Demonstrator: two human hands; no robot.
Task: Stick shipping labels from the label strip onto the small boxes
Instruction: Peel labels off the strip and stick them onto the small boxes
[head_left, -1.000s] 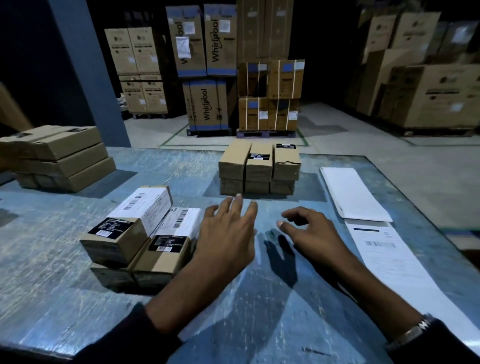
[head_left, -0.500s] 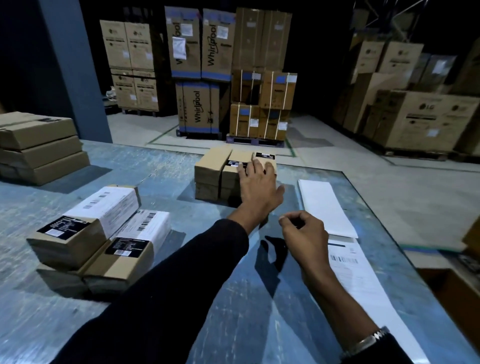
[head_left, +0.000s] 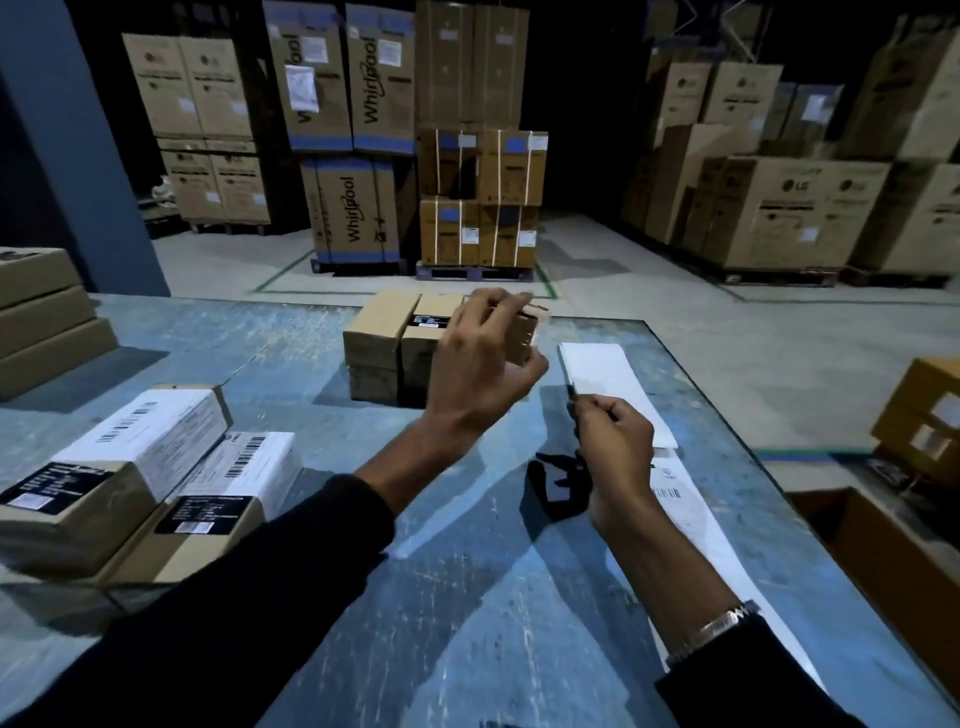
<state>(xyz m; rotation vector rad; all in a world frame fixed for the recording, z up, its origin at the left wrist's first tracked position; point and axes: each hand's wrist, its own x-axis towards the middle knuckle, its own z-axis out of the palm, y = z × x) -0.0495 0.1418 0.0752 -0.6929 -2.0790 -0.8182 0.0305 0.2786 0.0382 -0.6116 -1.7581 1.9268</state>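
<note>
Left hand (head_left: 480, 364) curls its fingers over a small box (head_left: 522, 332), thumb beneath, beside the far stack (head_left: 384, 343). Right hand (head_left: 613, 452) hovers, fingers curled loosely, label strip (head_left: 613, 384) just beyond its fingertips.

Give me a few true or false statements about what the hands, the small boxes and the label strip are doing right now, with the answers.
1. The left hand grips a small box from the far stack. True.
2. The right hand lies flat on the table. False: it is raised, fingers curled.
3. The label strip lies along the table's right side. True.
4. The two near boxes on the left are unlabelled. False: both carry white barcode labels.
</note>
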